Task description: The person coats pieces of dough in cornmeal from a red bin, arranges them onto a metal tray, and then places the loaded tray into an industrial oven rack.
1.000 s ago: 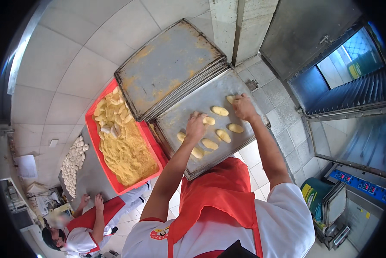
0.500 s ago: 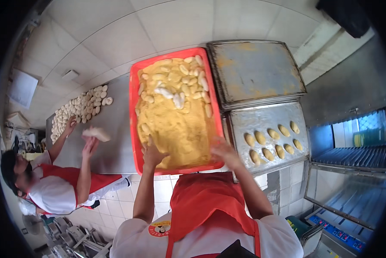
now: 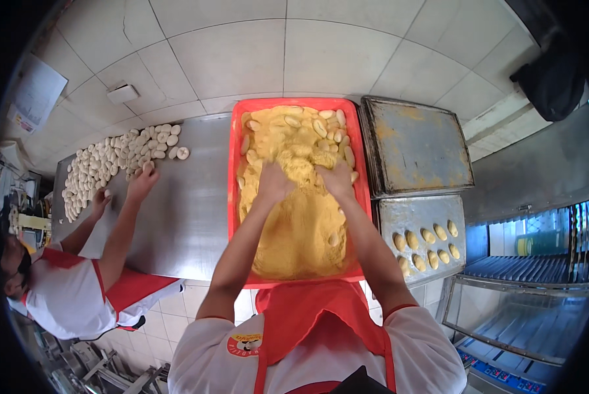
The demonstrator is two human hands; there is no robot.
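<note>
Red tub (image 3: 294, 102): straight ahead of us, full of yellow crumbs (image 3: 293, 230); oval dough pieces (image 3: 319, 128) lie half-buried, thickest towards 1 o'clock.
Left hand (image 3: 276, 182): at 10 o'clock from the tub's centre, fingertips hidden among crumbs; we cannot tell whether it grips anything.
Right hand (image 3: 336, 178): at 2 o'clock, fingers likewise obscured; we cannot tell its hold.
Crumb handling: in our judgement, we work best with loose fingers, lifting from beneath, spreading evenly, squashing no dough, and stopping short of the rim.
Tray (image 3: 413, 209): at 4 o'clock, bearing yellow ovals (image 3: 411, 240) in two rows.
Steel table (image 3: 189, 197): at 9 o'clock, a co-worker's hand (image 3: 145, 177) by pale dough rounds (image 3: 104, 164).
</note>
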